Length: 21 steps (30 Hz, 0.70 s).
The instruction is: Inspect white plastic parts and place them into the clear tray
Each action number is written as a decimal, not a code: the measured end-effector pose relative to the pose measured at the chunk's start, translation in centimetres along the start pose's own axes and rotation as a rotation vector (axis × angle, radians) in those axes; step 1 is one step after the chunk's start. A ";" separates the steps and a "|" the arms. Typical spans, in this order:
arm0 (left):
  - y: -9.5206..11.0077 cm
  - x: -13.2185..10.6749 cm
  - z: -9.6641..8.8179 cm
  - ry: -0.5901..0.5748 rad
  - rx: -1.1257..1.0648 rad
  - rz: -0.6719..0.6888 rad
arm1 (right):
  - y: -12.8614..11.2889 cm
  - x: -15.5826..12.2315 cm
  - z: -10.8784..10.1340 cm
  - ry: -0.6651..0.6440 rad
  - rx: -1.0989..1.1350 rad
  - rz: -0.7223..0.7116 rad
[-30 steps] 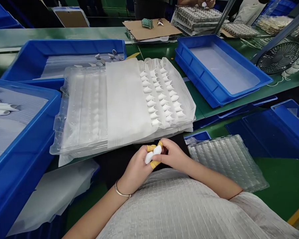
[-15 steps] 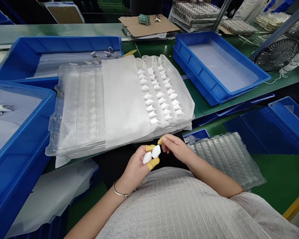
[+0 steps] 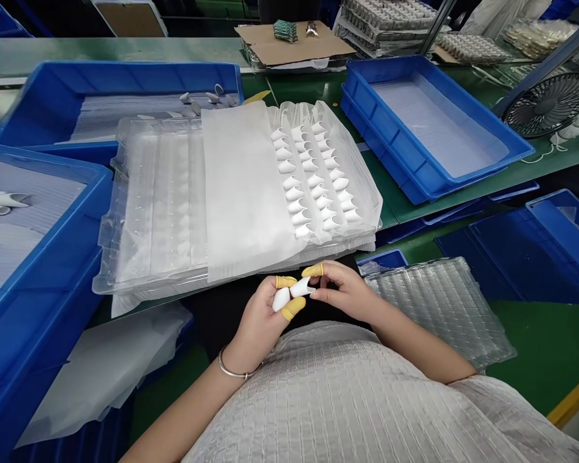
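Observation:
My left hand (image 3: 260, 318) wears yellow finger cots and is closed on a small white plastic piece (image 3: 280, 299), just in front of my body. My right hand (image 3: 340, 292), also with a yellow cot, pinches a second white piece (image 3: 300, 287) that touches the first. Just beyond my hands lies a clear blister tray (image 3: 149, 212) on a stack of such trays. Rows of white pieces (image 3: 313, 180) fill its right part, and a white foam sheet (image 3: 241, 193) covers its middle.
Blue bins stand to the left (image 3: 33, 302), back left (image 3: 110, 83) and back right (image 3: 434, 128); the left ones hold a few white pieces. An empty clear blister tray (image 3: 444, 308) lies at my right. A black fan (image 3: 543, 106) and cardboard (image 3: 294, 48) sit farther back.
My right hand drew off the pieces half a second ago and has come back, pinching one white piece against the one in my left hand. The camera view shifted slightly.

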<state>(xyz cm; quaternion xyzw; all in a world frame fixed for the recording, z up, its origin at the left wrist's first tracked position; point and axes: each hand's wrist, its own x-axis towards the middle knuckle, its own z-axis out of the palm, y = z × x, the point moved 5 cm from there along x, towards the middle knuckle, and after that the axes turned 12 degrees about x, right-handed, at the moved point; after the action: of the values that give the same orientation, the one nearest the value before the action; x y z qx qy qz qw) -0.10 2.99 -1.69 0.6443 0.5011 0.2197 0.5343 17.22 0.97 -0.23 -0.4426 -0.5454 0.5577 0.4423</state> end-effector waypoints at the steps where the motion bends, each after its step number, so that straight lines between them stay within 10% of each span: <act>1: 0.1 0.0 -0.1 0.017 0.027 0.012 | -0.1 -0.1 0.0 -0.003 -0.023 -0.006; 21: 0.4 -0.3 0.0 0.041 0.270 0.067 | 1.3 0.1 1.5 0.164 0.049 0.158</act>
<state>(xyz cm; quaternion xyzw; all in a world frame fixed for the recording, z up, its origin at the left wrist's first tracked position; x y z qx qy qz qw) -0.02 2.74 -1.24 0.7222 0.5151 0.1810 0.4247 15.73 0.74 -1.49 -0.5173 -0.4570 0.5658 0.4510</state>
